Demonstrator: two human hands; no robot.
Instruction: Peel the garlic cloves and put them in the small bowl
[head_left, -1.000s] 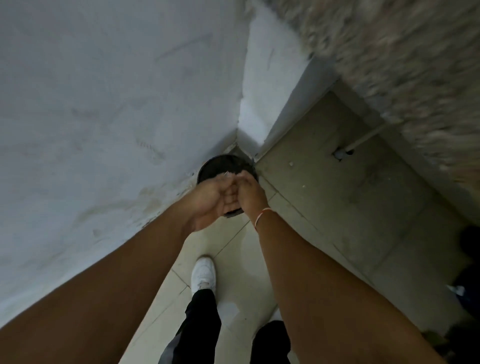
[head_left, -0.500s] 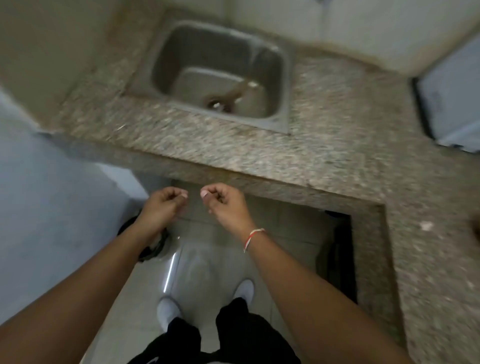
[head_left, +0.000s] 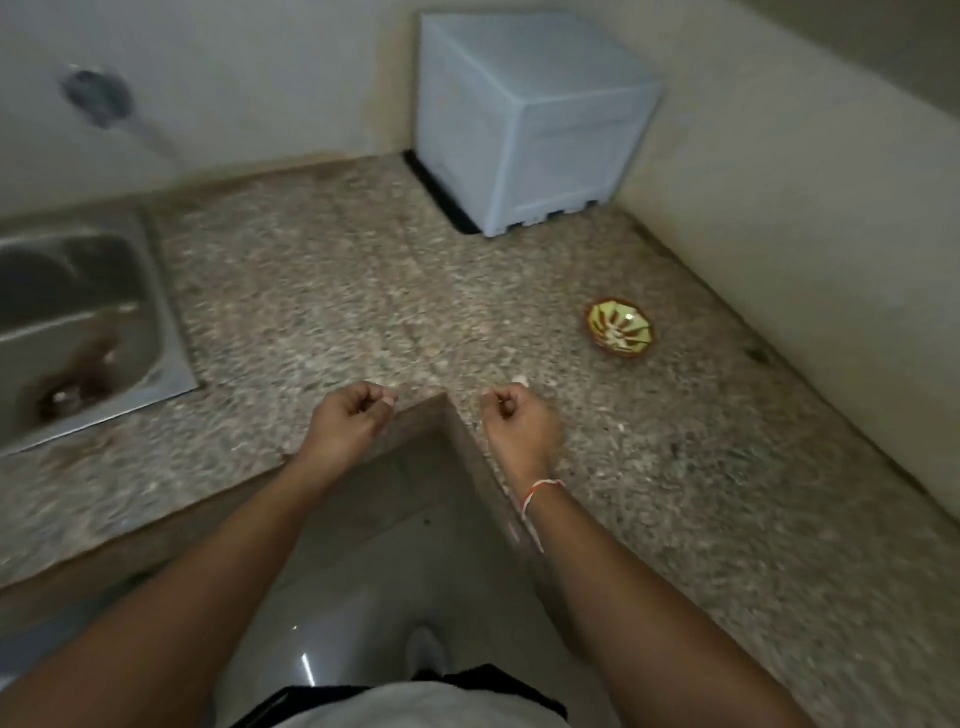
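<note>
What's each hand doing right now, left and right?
Left hand: fingers curled, nothing visibly held.
Right hand: fingers curled, pinching a small pale piece, likely a garlic clove, at its fingertips.

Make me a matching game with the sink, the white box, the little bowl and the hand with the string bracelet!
Things:
1. sink
2. white box
3. small bowl
4. right hand

Places:
A. back corner of the counter
B. far left, set into the counter
C. above the counter's near inner corner
D. on the counter's right side, near the wall

Pairs: 1-B, 2-A, 3-D, 4-C
</note>
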